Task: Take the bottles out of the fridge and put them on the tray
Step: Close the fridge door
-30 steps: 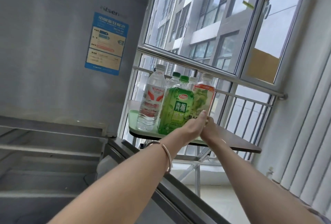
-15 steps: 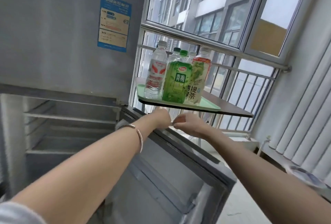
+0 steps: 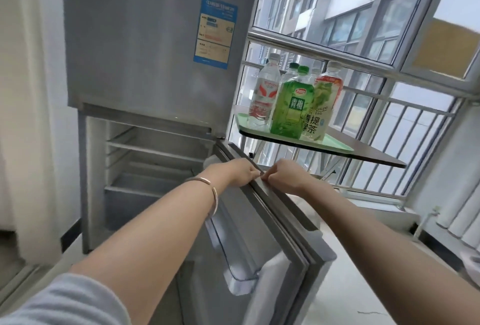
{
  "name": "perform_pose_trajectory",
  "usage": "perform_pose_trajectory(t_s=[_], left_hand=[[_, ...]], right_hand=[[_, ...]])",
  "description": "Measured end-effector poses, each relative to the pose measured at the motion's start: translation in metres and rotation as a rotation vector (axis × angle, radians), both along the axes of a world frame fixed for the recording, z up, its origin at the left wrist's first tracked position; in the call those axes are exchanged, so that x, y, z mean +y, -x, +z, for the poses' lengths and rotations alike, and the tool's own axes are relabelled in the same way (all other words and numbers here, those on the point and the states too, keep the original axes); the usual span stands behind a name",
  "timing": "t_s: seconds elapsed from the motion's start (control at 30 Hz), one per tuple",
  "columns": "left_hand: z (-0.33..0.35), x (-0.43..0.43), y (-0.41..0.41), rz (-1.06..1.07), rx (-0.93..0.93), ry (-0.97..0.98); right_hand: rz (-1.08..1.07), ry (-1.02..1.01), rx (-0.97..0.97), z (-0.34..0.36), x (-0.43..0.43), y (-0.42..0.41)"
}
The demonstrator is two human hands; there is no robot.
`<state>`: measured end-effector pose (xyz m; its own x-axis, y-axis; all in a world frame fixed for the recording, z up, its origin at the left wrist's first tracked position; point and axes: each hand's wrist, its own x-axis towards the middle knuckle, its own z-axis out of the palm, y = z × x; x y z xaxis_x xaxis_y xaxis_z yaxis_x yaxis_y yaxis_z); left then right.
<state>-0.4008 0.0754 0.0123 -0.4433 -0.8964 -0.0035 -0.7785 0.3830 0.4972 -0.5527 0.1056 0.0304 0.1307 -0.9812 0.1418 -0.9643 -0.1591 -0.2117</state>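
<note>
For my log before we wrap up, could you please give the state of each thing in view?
Silver fridge lower door: open.
Fridge shelves: no bottles seen.
Clear and green plastic bottles: upright, capped, on pale green tray.
Left hand: on the door's top edge.
Right hand: likewise.

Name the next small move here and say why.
Probably swing the fridge door shut: both the left hand and right hand rest on its top edge, the visible shelves look empty, and the bottles stand on the tray.
</note>
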Motion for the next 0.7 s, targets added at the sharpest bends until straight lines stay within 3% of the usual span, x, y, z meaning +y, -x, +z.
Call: perform_pose_trajectory(t_s=[0.1,0.23,0.47,0.57,0.7], left_hand=[[-0.002,0.001,-0.031,-0.008,0.007,0.011],[0.001,0.006,-0.073,0.009,0.055,-0.001],[0.013,0.004,-0.159,0.139,-0.113,0.053],[0.015,-0.002,-0.186,0.234,-0.278,0.135],[-0.008,-0.018,-0.223,0.408,-0.301,0.181]], right_hand=[[0.085,0.116,0.011,-0.006,0.000,-0.023],[0.220,0.244,-0.144,-0.020,-0.004,-0.058],[0.428,0.372,-0.269,-0.051,-0.020,-0.136],[0.485,0.416,-0.324,-0.067,-0.031,-0.178],[0.497,0.459,-0.226,-0.089,-0.065,-0.228]])
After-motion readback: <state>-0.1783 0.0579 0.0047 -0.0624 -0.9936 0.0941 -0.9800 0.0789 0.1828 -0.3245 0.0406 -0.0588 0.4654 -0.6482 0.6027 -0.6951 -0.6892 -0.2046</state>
